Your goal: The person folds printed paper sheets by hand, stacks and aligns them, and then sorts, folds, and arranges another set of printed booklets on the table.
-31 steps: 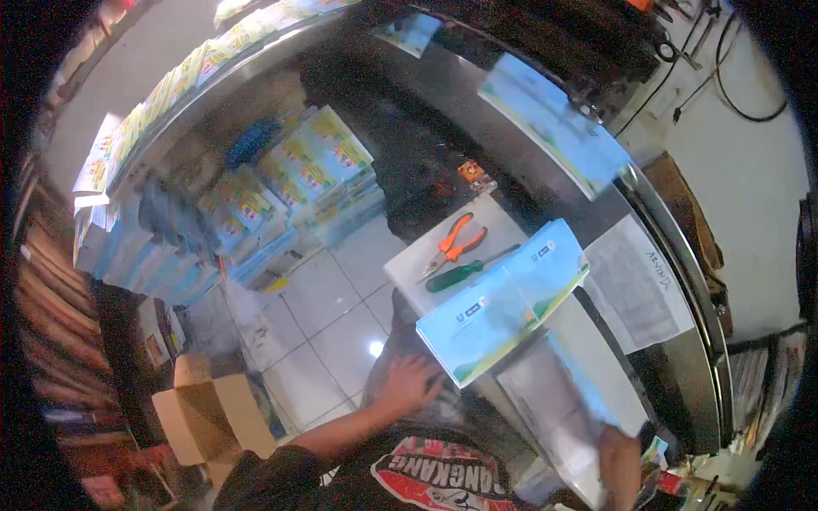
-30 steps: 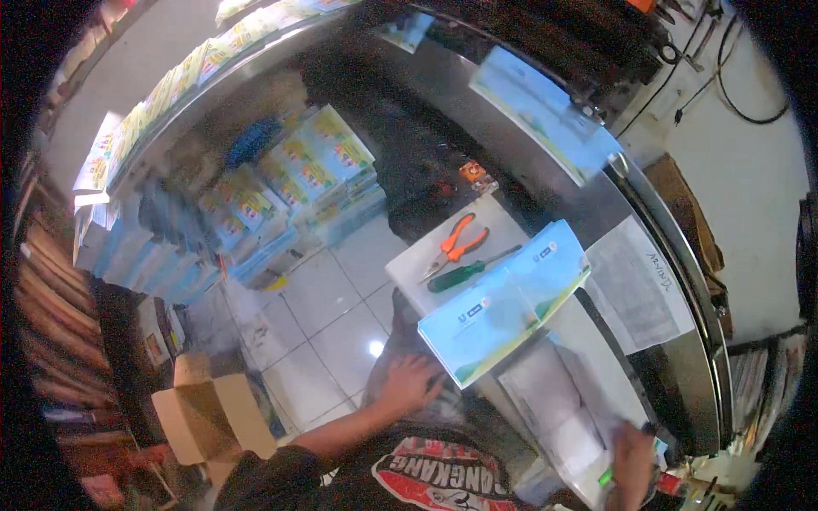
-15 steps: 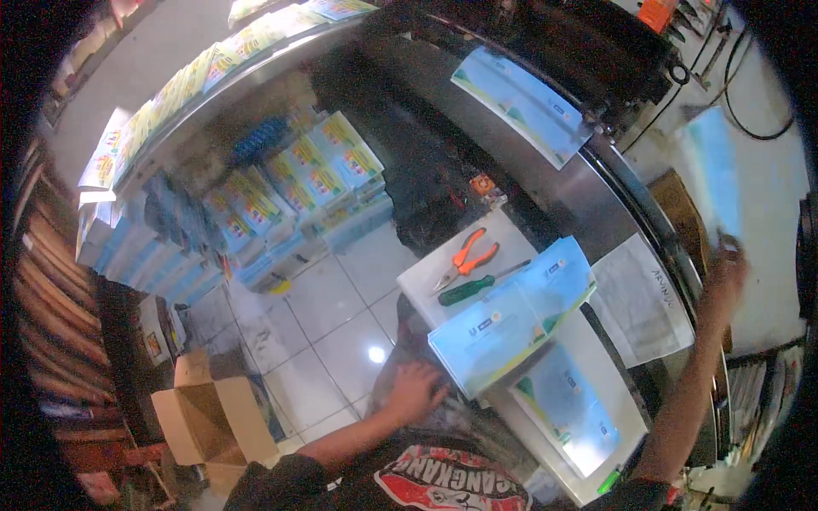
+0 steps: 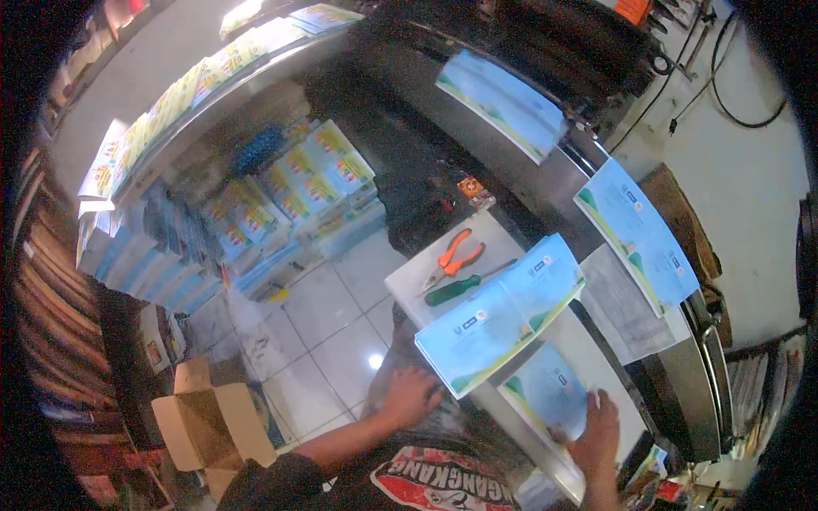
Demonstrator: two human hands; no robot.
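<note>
Fingers curled and thumb to one side, my right hand (image 4: 598, 433) grips the near right end of a blue printed sheet (image 4: 545, 385) lying on a white surface. Whether it holds one sheet or several does not show. My left hand (image 4: 414, 397) rests on my leg, fingers loosely apart, holding nothing. Just beyond it lies a stack of blue printed sheets (image 4: 503, 311). Another blue sheet (image 4: 637, 237) lies across the dark-edged metal ledge at the right, partly over a white paper (image 4: 626, 328). A further blue sheet (image 4: 501, 102) sits on the machine's far part.
Orange-handled pliers (image 4: 454, 257) and a green-handled screwdriver (image 4: 452, 289) lie on a white board (image 4: 407, 277). An open cardboard box (image 4: 209, 417) stands at lower left. Bundled printed stacks (image 4: 315, 179) sit on the tiled floor; more printed sheets (image 4: 196, 81) line the upper-left ledge.
My right hand has let go of a blue sheet on the right-hand ledge and come back to the sheet on the white surface. My left hand stays on my leg.
</note>
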